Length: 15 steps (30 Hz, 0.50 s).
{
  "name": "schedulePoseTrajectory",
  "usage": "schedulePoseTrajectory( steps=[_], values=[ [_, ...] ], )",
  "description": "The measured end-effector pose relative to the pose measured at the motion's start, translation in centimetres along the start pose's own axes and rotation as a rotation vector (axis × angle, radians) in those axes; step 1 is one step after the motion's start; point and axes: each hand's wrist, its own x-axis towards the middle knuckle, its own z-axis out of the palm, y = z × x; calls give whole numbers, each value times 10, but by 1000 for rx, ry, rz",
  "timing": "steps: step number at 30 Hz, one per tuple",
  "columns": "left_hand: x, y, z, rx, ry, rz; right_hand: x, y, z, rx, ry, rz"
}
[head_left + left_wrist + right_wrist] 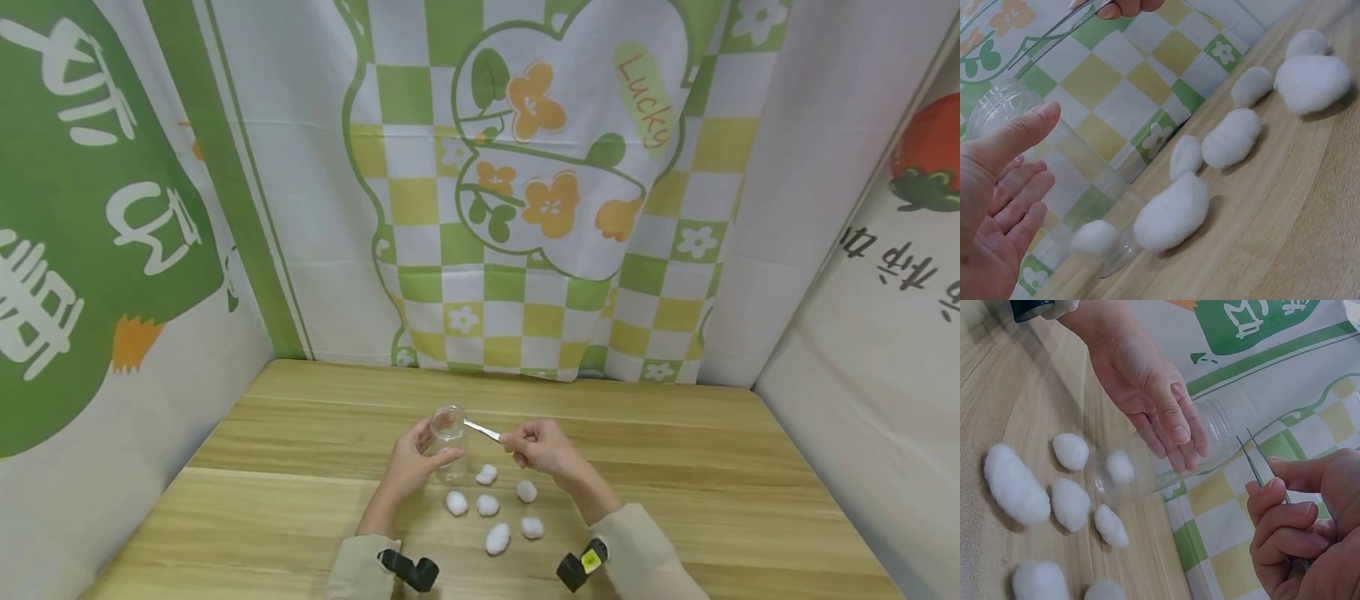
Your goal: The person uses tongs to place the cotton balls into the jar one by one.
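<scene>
A clear jar (452,468) stands upright and uncapped on the table. My left hand (417,456) holds it, thumb on the near side and fingers around the far side. Through the jar wall, near the bottom, one cotton ball (1120,466) shows in the right wrist view. My right hand (543,447) pinches metal tweezers (483,431) that point left to the jar's mouth. Their tips are apart with nothing between them, as the right wrist view shows. Several white cotton balls (487,505) lie on the table between my forearms, to the right of the jar and nearer me.
The wood-grain table (300,500) reaches back to a green and yellow checked curtain (555,317). Printed cloth also hangs on the left side (225,400) and right side (840,392). Each wrist wears a black camera (411,571).
</scene>
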Motion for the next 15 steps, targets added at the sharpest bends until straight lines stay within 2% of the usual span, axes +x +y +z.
schedulePoseTrajectory(
  steps=[5, 15],
  values=[
    [0, 0, -1, -7, 0, -1, -1, 1, -2, 4, -16, -13],
    [-1, 0, -1, -5, -11, -14, -6, 5, -7, 17, -25, 65]
  ],
)
